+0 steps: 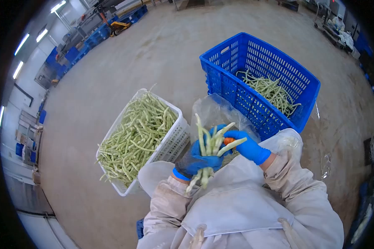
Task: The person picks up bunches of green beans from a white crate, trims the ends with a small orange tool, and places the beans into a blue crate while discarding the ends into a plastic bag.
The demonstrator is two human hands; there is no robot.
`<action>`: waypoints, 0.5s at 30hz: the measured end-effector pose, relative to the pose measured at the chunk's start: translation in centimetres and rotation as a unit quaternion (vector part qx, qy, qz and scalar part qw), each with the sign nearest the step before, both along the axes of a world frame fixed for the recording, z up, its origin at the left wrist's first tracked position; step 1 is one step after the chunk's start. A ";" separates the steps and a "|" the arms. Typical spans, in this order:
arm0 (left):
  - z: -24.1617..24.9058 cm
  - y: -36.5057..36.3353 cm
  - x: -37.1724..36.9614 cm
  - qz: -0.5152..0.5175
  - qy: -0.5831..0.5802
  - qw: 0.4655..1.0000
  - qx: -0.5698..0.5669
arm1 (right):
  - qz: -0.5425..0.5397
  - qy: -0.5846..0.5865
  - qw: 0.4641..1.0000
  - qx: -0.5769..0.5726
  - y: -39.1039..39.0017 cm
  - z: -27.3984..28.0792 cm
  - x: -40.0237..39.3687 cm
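My left hand (198,161), in a blue glove with a grey one over it, is closed around a bunch of green beans (207,146). The bean ends stick out above and below the fist. My right hand (246,146), gloved in blue, is at the upper part of the bunch with its fingers curled around a small orange object (229,141); the rest of that object is hidden. To the left, a white basket (179,132) is heaped with green beans (137,135). Beyond my hands, a blue crate (237,89) holds a smaller pile of green beans (274,92).
A clear plastic bag (220,108) lies between the white basket and the blue crate, just past my hands. A yellow pallet jack (119,27) and blue crates (97,36) line the far left. At far right stands a cart (334,34) with a person near it.
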State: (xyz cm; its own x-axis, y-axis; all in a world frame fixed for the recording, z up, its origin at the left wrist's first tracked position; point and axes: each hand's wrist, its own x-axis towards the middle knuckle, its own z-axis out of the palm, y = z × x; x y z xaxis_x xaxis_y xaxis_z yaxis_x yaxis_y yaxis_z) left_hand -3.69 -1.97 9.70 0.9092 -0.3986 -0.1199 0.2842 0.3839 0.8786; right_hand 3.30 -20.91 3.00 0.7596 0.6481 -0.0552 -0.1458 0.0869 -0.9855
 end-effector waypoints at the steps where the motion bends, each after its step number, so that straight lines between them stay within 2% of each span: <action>1: -0.3 0.0 0.3 -0.001 -0.002 1.000 0.003 | -0.001 -0.002 1.000 0.003 0.2 -0.5 0.0; 3: -1.5 0.2 0.6 0.017 -0.096 0.990 0.106 | -0.096 0.033 0.995 0.016 0.1 -1.3 0.0; 5: -1.9 0.4 0.4 0.049 -0.072 0.988 0.130 | -0.083 0.064 0.993 0.046 -1.2 1.5 -0.1; 7: -2.5 1.0 0.6 0.110 -0.003 0.994 -0.001 | 0.004 0.052 0.999 -0.001 -1.1 2.8 -0.4; 8: -2.8 0.3 0.3 0.151 -0.007 0.987 -0.053 | 0.022 0.032 0.999 -0.009 -0.9 3.3 -0.7; 9: -3.9 -0.1 0.4 0.151 -0.007 0.987 -0.052 | 0.022 0.031 0.999 -0.007 -0.6 3.1 -1.0; 11: -6.7 -0.3 0.8 0.195 0.003 0.971 -0.137 | 0.020 -0.039 0.998 -0.039 0.0 2.3 -1.6; 12: -6.3 -0.4 0.8 0.186 0.018 0.975 -0.118 | 0.002 -0.086 0.994 -0.068 0.2 1.7 -2.0; 13: -7.0 -0.9 0.7 0.205 0.022 0.972 -0.114 | 0.005 -0.085 0.994 -0.066 0.3 1.4 -2.0; 14: -8.2 -1.0 0.8 0.199 0.025 0.974 -0.102 | 0.002 -0.223 0.967 -0.123 0.0 1.1 -1.9; 15: -8.7 -1.3 0.7 0.193 0.030 0.976 -0.092 | -0.001 -0.355 0.918 -0.178 -0.2 0.9 -2.0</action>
State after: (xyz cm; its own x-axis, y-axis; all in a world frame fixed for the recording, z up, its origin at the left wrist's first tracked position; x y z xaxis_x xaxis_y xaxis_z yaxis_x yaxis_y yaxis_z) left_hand -3.01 -3.24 0.99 0.9896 -0.0480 -0.1360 0.1361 0.6226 0.7706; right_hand 1.32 -21.10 3.86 0.6865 0.6841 0.2464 0.5446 -0.2593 -0.7976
